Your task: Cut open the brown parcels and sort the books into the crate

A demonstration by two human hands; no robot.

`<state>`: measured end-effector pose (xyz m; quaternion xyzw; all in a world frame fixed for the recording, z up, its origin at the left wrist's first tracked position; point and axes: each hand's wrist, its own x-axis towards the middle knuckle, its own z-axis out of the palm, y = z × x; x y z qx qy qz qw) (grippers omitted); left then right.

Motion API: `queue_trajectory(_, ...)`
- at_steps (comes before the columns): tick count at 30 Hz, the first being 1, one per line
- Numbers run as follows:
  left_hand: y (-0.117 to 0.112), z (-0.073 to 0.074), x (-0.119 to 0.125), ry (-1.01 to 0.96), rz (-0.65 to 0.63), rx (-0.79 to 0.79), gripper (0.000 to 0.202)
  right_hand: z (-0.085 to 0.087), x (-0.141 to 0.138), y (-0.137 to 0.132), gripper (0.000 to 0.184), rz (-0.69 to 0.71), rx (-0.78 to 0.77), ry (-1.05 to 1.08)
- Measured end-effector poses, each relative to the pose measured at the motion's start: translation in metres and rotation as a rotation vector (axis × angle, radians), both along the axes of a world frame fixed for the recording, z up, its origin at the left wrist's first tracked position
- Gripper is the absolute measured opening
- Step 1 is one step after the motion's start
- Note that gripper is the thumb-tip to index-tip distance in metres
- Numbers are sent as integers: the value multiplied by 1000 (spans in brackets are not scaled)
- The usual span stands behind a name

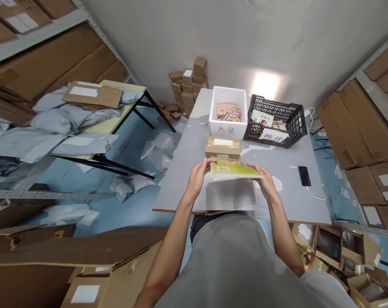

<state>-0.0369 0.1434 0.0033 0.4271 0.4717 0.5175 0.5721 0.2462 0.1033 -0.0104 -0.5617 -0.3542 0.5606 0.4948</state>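
Observation:
My left hand (198, 173) and my right hand (266, 182) hold a thin green-and-yellow book (234, 169) by its two ends, level above the grey table (181, 188). Both hands have their fingers curled round the book's edges. Just below the book lies a grey printed sheet or packet (231, 196) on the table's near edge. A small brown cardboard box (222, 146) with a white label sits right behind the book.
A white foam bin (228, 112) with colourful books and a black plastic crate (277, 121) stand at the table's back. A black phone (304, 176) on a white cable lies at the right. Cardboard boxes and grey mailers fill the shelves, side table and floor.

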Motion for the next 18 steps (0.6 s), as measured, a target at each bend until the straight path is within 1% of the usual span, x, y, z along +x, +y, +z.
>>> queue_trajectory(2,1,2,2,51,-12,26,58,-8,3,0,63,65,-3,13)
queue_trajectory(4,4,4,10,102,-34,69,44,-18,4,3,69,125,-10,-2)
queue_trajectory(7,8,6,36,232,-66,192,24,-26,-2,7,75,128,-17,-90)
queue_trajectory(9,6,6,61,370,-114,319,20,-21,-9,8,75,137,-18,-43)
queue_trajectory(11,0,3,88,497,-191,446,24,-11,-15,9,73,131,14,66)
queue_trajectory(13,-9,-2,114,578,-253,510,34,0,-19,11,70,73,74,119)
queue_trajectory(15,-18,-6,136,628,-296,484,54,9,-17,13,65,-2,110,123)
queue_trajectory(17,-22,-9,151,644,-351,420,72,11,-9,15,59,-69,91,141)
queue_trajectory(18,-22,-10,155,630,-392,387,78,10,-4,16,57,-106,63,169)
